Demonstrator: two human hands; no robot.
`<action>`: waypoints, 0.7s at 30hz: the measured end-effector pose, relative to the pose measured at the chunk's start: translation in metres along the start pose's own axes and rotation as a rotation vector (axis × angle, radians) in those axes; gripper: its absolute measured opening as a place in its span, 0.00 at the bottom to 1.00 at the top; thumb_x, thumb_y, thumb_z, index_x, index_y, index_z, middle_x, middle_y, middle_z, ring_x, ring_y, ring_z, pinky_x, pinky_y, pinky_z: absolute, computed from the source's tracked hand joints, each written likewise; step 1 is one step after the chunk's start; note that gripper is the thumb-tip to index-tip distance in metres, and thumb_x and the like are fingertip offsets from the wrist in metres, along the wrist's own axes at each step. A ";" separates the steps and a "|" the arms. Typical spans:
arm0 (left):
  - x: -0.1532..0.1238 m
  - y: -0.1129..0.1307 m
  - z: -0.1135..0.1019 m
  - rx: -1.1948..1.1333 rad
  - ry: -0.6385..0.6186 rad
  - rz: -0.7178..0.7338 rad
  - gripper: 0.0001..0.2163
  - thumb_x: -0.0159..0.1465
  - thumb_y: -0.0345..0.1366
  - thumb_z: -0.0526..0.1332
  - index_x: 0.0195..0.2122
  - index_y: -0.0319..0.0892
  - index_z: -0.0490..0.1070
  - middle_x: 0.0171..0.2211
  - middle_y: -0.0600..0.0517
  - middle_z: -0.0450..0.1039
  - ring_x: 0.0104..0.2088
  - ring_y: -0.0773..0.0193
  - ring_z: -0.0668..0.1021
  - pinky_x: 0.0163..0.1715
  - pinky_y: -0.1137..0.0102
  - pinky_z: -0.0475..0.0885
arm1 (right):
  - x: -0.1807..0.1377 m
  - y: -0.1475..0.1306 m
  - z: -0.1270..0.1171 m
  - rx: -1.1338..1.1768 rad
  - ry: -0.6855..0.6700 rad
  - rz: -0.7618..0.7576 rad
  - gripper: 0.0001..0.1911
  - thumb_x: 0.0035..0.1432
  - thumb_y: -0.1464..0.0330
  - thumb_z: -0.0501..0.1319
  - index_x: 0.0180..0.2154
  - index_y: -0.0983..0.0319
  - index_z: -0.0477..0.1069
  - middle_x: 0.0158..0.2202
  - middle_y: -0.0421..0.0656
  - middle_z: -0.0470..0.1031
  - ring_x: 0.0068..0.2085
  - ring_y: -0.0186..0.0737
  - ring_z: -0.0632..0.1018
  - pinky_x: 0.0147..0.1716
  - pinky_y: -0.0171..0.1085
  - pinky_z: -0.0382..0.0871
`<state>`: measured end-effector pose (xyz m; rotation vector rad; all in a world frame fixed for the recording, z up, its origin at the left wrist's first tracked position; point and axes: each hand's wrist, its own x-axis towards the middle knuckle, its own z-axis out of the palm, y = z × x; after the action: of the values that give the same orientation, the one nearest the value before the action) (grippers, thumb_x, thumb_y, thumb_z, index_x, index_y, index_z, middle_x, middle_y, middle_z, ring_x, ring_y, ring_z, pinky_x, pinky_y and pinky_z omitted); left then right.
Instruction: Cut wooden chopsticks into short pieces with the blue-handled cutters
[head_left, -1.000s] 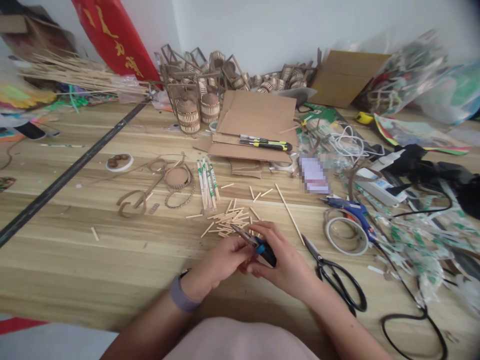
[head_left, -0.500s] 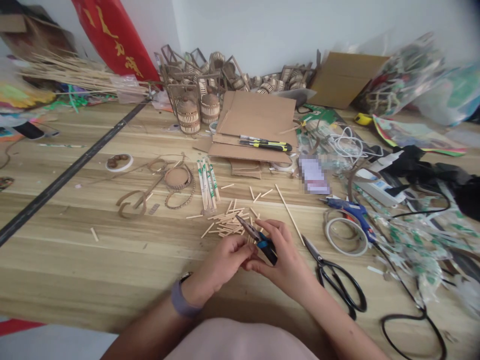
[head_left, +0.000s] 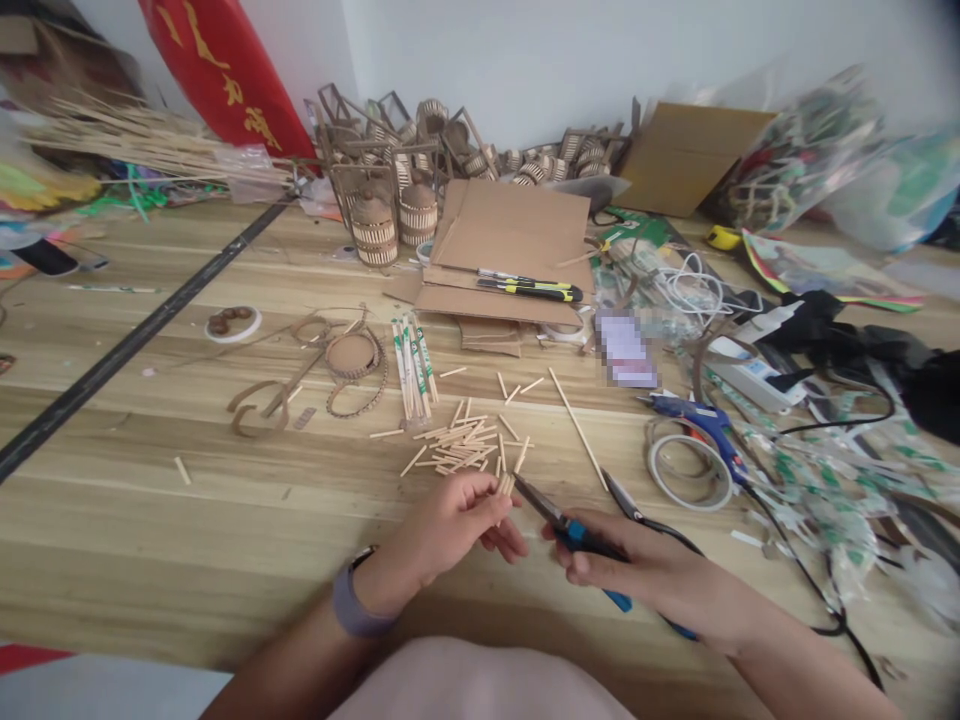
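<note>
Short wooden sticks (head_left: 507, 485) are pinched between the thumb and fingers of my left hand (head_left: 465, 520). My right hand (head_left: 630, 560) is wrapped round the blue and black handles of needle-nose pliers (head_left: 551, 510). The pliers' jaws point up and left, their tip close beside the held sticks; whether they touch I cannot tell. Just beyond my left hand lies a loose pile of cut sticks (head_left: 457, 445). Black-handled scissors (head_left: 630, 505) lie partly hidden behind my right hand. One long thin stick (head_left: 576, 425) rests beyond them.
Paper-wrapped chopsticks (head_left: 412, 370) lie beyond the pile, and a cardboard sheet (head_left: 510, 230) carries a utility knife (head_left: 532, 288). To the right are a blue glue gun (head_left: 705, 425), a tape roll (head_left: 660, 475) and plastic wrappers. Small slatted baskets (head_left: 375, 235) stand at the back.
My right hand has moved right and down, away from my left hand, and now grips the pliers by their handles. The sticks in my left hand show more clearly.
</note>
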<state>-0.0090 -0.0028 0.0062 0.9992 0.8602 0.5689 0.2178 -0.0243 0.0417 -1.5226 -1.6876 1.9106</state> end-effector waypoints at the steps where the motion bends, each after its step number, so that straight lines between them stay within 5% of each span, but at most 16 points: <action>1: 0.000 -0.001 0.000 -0.011 -0.016 -0.001 0.20 0.60 0.54 0.60 0.33 0.38 0.68 0.26 0.48 0.78 0.25 0.64 0.79 0.29 0.70 0.70 | 0.002 0.000 0.002 0.048 -0.016 0.010 0.24 0.56 0.47 0.60 0.40 0.61 0.72 0.37 0.44 0.70 0.39 0.42 0.70 0.39 0.39 0.66; 8: -0.001 -0.004 0.001 -0.041 -0.092 -0.013 0.22 0.59 0.57 0.60 0.34 0.38 0.69 0.23 0.50 0.75 0.23 0.65 0.77 0.28 0.71 0.70 | 0.014 -0.011 0.008 0.219 -0.070 -0.033 0.27 0.56 0.51 0.62 0.50 0.63 0.70 0.35 0.43 0.70 0.37 0.40 0.70 0.39 0.40 0.66; 21: 0.000 -0.004 0.001 -0.045 -0.095 -0.052 0.23 0.57 0.57 0.62 0.33 0.39 0.68 0.22 0.51 0.74 0.22 0.66 0.76 0.26 0.71 0.70 | 0.019 -0.012 0.011 0.199 -0.070 -0.038 0.25 0.55 0.51 0.63 0.45 0.63 0.71 0.32 0.42 0.69 0.34 0.38 0.69 0.31 0.35 0.65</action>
<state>-0.0077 -0.0054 0.0026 0.9532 0.7837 0.4907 0.1950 -0.0142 0.0388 -1.3552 -1.4885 2.0642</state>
